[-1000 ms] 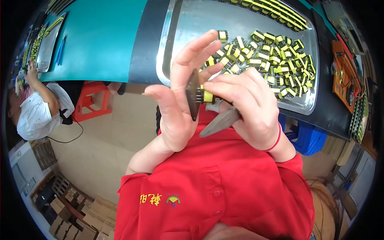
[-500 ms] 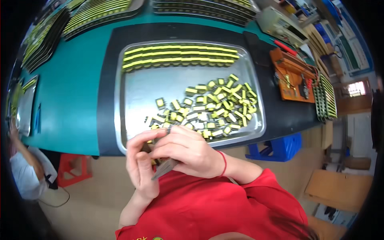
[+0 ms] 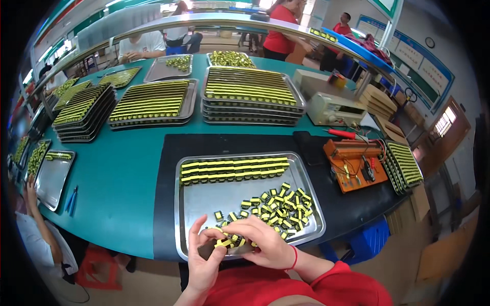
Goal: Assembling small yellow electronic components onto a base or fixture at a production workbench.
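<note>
A small black-and-yellow transformer is pinched between the thumb and fingers of my left hand, over the near edge of a metal tray. Close beside it, my right hand has its fingers curled around a thin grey metal tool, whose kind I cannot make out. Loose transformers of the same sort lie heaped in the right part of the tray, just beyond my hands. Along the tray's far side, more stand in neat rows.
Stacked trays of transformers stand behind the black mat. To the right are an orange fixture, a red-handled tool and a beige instrument. Blue-handled pliers lie left, near a co-worker's arm.
The view has tilted up, showing the far bench and other people. My left hand has turned so that the transformer in its fingers shows; both hands remain close together over the tray's near edge.
</note>
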`<state>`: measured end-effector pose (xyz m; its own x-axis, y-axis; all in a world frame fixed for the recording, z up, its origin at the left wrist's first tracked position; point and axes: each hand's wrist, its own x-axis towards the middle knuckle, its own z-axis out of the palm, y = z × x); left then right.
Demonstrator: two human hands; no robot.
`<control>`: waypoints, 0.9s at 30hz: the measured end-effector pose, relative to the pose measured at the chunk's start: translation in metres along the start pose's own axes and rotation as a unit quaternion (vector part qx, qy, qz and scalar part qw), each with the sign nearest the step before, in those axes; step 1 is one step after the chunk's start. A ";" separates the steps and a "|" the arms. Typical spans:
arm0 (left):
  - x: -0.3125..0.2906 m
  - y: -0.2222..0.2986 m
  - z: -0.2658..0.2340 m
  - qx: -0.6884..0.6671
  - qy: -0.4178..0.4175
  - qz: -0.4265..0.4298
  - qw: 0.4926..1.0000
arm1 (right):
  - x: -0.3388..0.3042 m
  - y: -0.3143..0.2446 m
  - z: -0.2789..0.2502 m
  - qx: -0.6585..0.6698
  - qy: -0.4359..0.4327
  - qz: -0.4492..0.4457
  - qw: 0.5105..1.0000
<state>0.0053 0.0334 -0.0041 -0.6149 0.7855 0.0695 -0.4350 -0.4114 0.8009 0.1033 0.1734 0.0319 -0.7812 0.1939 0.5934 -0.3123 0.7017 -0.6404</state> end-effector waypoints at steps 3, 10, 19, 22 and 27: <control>-0.004 0.001 -0.009 -0.003 -0.011 -0.018 1.000 | -0.009 0.002 -0.002 -0.014 -0.048 0.045 0.998; 0.007 0.003 -0.013 -0.038 -0.038 -0.113 0.992 | -0.008 0.007 -0.007 -0.044 -0.061 0.010 0.997; 0.010 0.009 -0.030 0.350 0.073 0.125 0.925 | -0.036 0.043 -0.100 -0.089 0.104 0.283 0.949; 0.014 0.009 -0.045 0.351 0.110 0.105 0.924 | -0.049 0.103 -0.136 -0.215 0.112 0.277 0.930; 0.008 0.003 -0.046 0.389 0.110 0.145 0.903 | -0.042 0.151 -0.148 -0.351 0.016 0.241 0.905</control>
<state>-0.0312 0.0167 -0.0284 -0.7818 0.5509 0.2920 0.3066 -0.0681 0.9494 0.1687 0.3733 -0.0175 -0.7152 0.6056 0.3489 0.4893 0.7904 -0.3687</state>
